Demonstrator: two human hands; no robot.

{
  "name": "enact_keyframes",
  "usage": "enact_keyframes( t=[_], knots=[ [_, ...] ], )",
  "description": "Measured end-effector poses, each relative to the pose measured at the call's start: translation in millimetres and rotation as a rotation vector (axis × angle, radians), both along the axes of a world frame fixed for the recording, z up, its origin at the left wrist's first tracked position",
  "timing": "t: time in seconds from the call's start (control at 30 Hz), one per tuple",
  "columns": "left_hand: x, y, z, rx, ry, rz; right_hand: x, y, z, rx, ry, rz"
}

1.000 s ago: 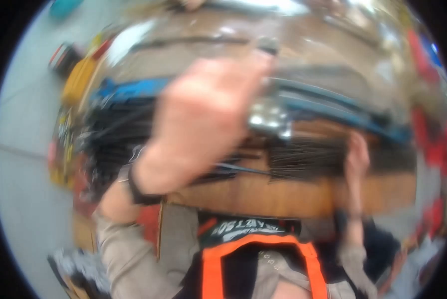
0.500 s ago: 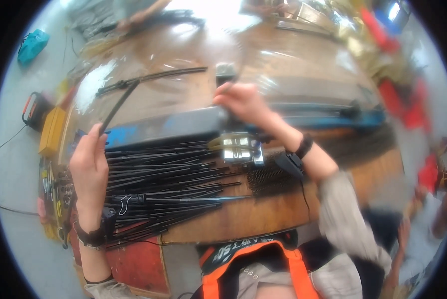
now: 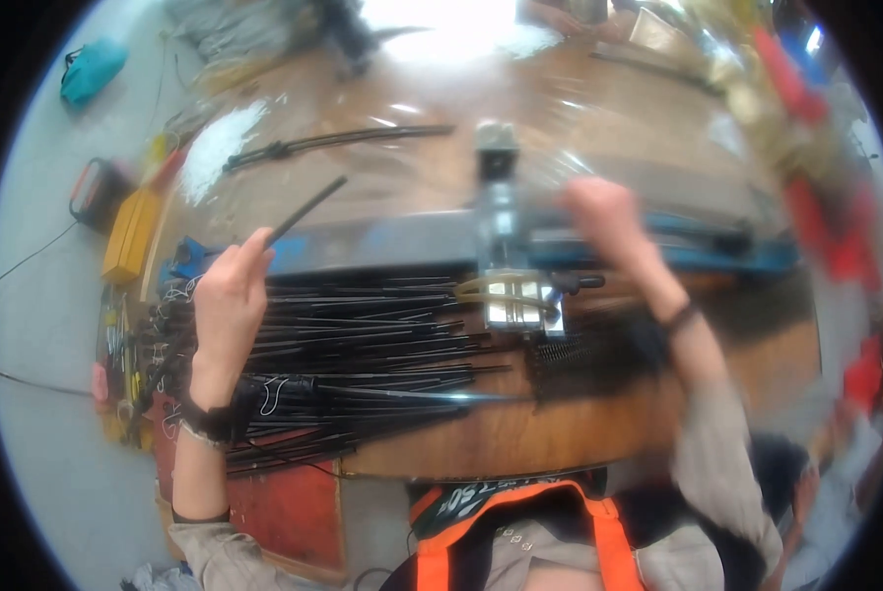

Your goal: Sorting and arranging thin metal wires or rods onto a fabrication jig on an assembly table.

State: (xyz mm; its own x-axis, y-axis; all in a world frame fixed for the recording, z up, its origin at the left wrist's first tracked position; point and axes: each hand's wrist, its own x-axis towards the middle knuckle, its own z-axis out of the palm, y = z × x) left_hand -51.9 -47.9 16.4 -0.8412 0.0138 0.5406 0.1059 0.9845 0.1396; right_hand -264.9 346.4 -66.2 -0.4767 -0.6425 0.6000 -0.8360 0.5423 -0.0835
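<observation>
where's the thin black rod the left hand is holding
In the head view the thin black rod is left of centre, pinched in the left hand and slanting up to the right above the pile of black rods on the wooden workbench.

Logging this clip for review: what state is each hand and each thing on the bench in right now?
left hand: raised over the bench, closed on a thin black rod that points up and away.
right hand: blurred, up by the blue rail; grip cannot be told.
pile of black rods: lying flat on the wooden bench.
metal fixture: sitting on the bench beside the rods.
</observation>
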Motion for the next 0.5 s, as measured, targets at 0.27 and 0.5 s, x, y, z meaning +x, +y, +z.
enact_keyframes(
  t=[0.27,0.5],
  knots=[
    [-110,89,-60,-0.112,0.016,-0.383,-9,198,-16,0.099,0.152,-0.367],
    [-130,106,-77,-0.026,0.0,-0.378,7,179,-14,-0.039,-0.002,-0.437]
  ],
)
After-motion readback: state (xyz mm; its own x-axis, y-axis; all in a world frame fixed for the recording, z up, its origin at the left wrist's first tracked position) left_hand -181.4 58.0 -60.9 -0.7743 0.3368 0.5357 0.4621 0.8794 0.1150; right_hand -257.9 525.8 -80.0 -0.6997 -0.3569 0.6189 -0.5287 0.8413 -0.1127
